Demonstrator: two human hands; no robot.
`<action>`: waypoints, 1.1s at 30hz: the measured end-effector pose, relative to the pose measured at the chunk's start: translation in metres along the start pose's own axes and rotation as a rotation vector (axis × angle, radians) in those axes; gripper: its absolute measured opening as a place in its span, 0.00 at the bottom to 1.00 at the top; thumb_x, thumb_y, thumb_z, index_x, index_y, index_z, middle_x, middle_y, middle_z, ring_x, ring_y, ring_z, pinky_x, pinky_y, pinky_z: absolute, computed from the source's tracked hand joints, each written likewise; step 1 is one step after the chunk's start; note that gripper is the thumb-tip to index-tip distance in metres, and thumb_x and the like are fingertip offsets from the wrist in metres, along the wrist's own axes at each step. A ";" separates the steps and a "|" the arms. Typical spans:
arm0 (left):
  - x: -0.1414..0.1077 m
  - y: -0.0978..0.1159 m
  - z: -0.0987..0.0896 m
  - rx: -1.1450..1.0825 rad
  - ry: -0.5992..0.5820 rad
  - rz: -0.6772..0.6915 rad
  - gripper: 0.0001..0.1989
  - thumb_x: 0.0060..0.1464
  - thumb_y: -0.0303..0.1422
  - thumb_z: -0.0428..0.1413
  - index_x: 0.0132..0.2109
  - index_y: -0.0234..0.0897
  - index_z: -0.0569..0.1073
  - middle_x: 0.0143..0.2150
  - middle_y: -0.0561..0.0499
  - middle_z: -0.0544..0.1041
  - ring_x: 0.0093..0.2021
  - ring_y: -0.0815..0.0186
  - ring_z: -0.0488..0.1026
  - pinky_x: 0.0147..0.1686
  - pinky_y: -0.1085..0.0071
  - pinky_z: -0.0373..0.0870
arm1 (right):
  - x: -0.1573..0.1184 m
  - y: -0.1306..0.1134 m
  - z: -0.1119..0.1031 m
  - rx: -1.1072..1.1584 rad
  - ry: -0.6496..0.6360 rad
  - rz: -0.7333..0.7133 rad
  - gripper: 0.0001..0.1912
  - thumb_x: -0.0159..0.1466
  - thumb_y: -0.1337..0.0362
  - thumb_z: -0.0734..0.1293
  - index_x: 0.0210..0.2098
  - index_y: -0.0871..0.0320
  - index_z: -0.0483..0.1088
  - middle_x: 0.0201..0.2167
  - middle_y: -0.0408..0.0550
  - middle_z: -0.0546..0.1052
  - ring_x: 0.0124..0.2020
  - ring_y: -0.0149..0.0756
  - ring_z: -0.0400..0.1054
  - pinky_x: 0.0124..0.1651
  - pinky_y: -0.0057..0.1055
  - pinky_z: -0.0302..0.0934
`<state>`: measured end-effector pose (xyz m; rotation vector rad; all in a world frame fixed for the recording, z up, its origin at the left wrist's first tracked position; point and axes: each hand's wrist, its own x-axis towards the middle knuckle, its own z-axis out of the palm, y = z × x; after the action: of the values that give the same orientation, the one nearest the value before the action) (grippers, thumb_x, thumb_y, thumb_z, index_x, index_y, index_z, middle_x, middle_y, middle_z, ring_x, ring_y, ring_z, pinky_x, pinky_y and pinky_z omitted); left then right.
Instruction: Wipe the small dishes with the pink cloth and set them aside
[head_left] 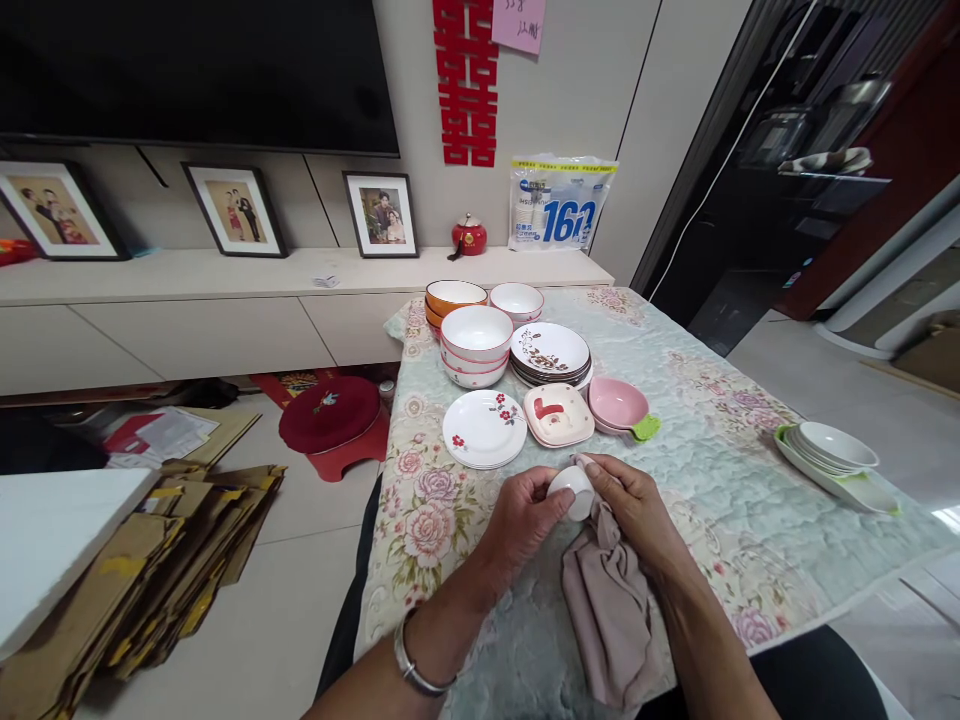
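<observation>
Resting between both hands (574,505), the small white cup (574,492).

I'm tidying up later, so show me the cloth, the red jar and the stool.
Cloth (609,612): head view, on its loose lower part.
Red jar (470,240): head view, front of its body.
Stool (330,418): head view, its round seat.

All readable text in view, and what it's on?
"160": large blue print on the plastic bag.
"囍": repeated down the red wall cutout.
Pink note: handwriting, cut off by the frame, not reliably legible.
Bag's smaller print and the red jar's gold marks: too small or blurred.
</observation>
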<state>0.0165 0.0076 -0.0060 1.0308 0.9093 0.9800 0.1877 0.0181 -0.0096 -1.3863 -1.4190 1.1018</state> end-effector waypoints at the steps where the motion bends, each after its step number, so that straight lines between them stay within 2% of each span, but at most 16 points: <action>1: 0.000 0.000 0.000 -0.012 -0.010 -0.009 0.14 0.45 0.36 0.62 0.36 0.30 0.75 0.27 0.53 0.72 0.28 0.69 0.65 0.29 0.73 0.59 | 0.001 0.002 -0.001 0.020 0.021 0.027 0.24 0.63 0.48 0.67 0.48 0.59 0.78 0.36 0.49 0.80 0.35 0.39 0.71 0.36 0.32 0.64; 5: 0.002 -0.005 0.001 -0.012 -0.037 -0.095 0.14 0.37 0.32 0.64 0.34 0.33 0.72 0.28 0.53 0.74 0.28 0.68 0.67 0.28 0.73 0.61 | 0.002 0.006 -0.003 -0.043 0.089 0.034 0.23 0.63 0.47 0.66 0.45 0.59 0.79 0.33 0.49 0.79 0.33 0.39 0.70 0.34 0.32 0.64; 8: 0.001 -0.004 0.002 -0.023 -0.044 -0.106 0.12 0.39 0.32 0.63 0.33 0.33 0.72 0.26 0.54 0.72 0.26 0.70 0.65 0.26 0.74 0.59 | -0.002 0.001 0.001 -0.219 0.096 -0.154 0.19 0.65 0.51 0.65 0.44 0.57 0.79 0.37 0.51 0.79 0.39 0.42 0.72 0.43 0.36 0.65; 11: 0.000 0.002 0.004 -0.061 -0.048 -0.030 0.11 0.42 0.32 0.62 0.35 0.32 0.74 0.27 0.53 0.72 0.29 0.69 0.66 0.30 0.73 0.60 | -0.009 -0.011 0.008 -0.334 0.015 -0.361 0.15 0.68 0.56 0.63 0.47 0.53 0.78 0.43 0.51 0.78 0.46 0.42 0.71 0.51 0.37 0.64; 14: -0.002 0.009 0.006 -0.050 -0.046 0.029 0.10 0.41 0.31 0.62 0.34 0.32 0.75 0.28 0.55 0.72 0.30 0.69 0.65 0.30 0.74 0.60 | -0.013 -0.020 0.013 -0.349 -0.091 -0.425 0.15 0.70 0.59 0.61 0.50 0.50 0.77 0.50 0.51 0.76 0.51 0.40 0.70 0.53 0.36 0.64; 16: -0.003 0.011 0.006 -0.015 -0.042 0.015 0.08 0.42 0.29 0.60 0.34 0.32 0.75 0.26 0.56 0.69 0.28 0.71 0.62 0.28 0.75 0.57 | -0.013 -0.021 0.010 -0.314 -0.104 -0.389 0.16 0.69 0.57 0.62 0.50 0.51 0.77 0.50 0.51 0.76 0.51 0.41 0.70 0.55 0.36 0.63; 19: -0.004 0.009 0.005 0.040 -0.035 -0.021 0.09 0.42 0.28 0.58 0.34 0.30 0.75 0.24 0.57 0.67 0.27 0.72 0.60 0.27 0.74 0.55 | -0.008 -0.014 0.002 -0.192 -0.076 -0.196 0.17 0.68 0.53 0.63 0.48 0.54 0.78 0.45 0.50 0.79 0.47 0.42 0.72 0.52 0.36 0.64; 23: -0.003 0.006 0.002 0.010 -0.008 -0.016 0.12 0.42 0.30 0.59 0.37 0.29 0.76 0.27 0.54 0.71 0.29 0.70 0.64 0.29 0.74 0.60 | -0.004 -0.008 -0.003 0.039 -0.086 0.000 0.20 0.65 0.49 0.66 0.45 0.57 0.78 0.36 0.48 0.79 0.37 0.39 0.71 0.40 0.32 0.65; 28: 0.000 0.000 0.003 -0.038 -0.004 -0.107 0.16 0.39 0.31 0.63 0.38 0.31 0.74 0.30 0.51 0.75 0.31 0.66 0.69 0.32 0.70 0.67 | -0.004 -0.008 -0.001 0.373 -0.026 0.169 0.24 0.58 0.46 0.71 0.40 0.61 0.77 0.25 0.45 0.75 0.24 0.33 0.66 0.26 0.28 0.61; 31: 0.002 -0.006 0.003 -0.050 -0.024 -0.096 0.13 0.40 0.32 0.63 0.34 0.31 0.74 0.30 0.50 0.76 0.32 0.65 0.71 0.34 0.68 0.70 | -0.003 -0.004 -0.001 0.338 0.026 0.195 0.26 0.58 0.44 0.70 0.42 0.61 0.78 0.25 0.46 0.76 0.23 0.35 0.67 0.26 0.30 0.62; 33: 0.002 -0.008 0.002 -0.042 -0.022 -0.089 0.13 0.41 0.33 0.62 0.35 0.31 0.74 0.30 0.50 0.76 0.31 0.65 0.70 0.30 0.69 0.69 | -0.003 -0.002 0.000 0.163 0.066 0.098 0.24 0.60 0.45 0.69 0.41 0.60 0.79 0.28 0.48 0.77 0.29 0.39 0.70 0.31 0.33 0.65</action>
<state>0.0209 0.0075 -0.0135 0.9566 0.9055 0.9084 0.1874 0.0150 -0.0075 -1.3734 -1.1973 1.1956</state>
